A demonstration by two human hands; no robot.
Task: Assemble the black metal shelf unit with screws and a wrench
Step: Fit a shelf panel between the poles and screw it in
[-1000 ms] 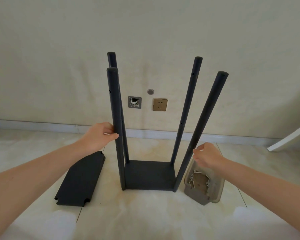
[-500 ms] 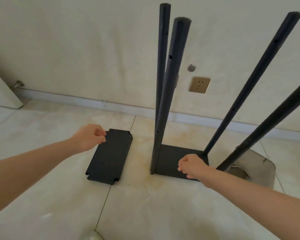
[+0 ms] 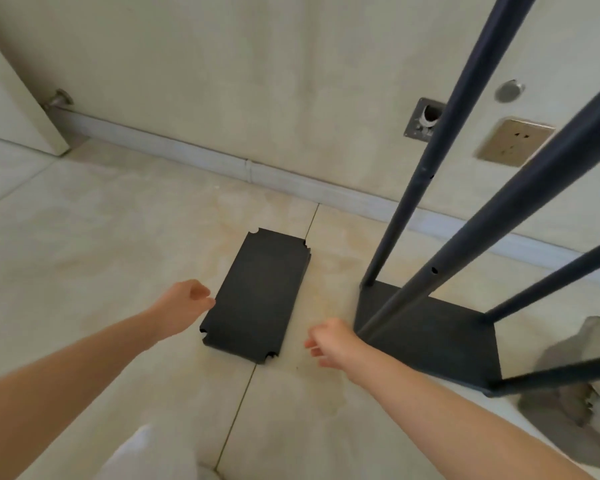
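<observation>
A loose black shelf panel (image 3: pixel 257 296) lies flat on the floor (image 3: pixel 118 237) between the hands. The left hand (image 3: pixel 184 304) reaches its left edge, fingers loosely curled, grasping nothing. The right hand (image 3: pixel 333 344), relaxed and empty, hovers beside the standing shelf frame (image 3: pixel 426 337) with its poles.

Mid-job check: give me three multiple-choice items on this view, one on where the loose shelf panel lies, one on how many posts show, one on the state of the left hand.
1. The loose panel lies:
A. flat on the floor, left of the frame
B. leaning on the wall
C. on top of the posts

2. Posts in view:
A. two
B. four
C. six

3. The left hand:
A. grips a wrench
B. holds a post
C. holds nothing, at the panel's left edge

Answers: 1 A, panel lies flat beside the frame. 2 B, four posts rise from the base. 3 C, fingers are empty.
</observation>
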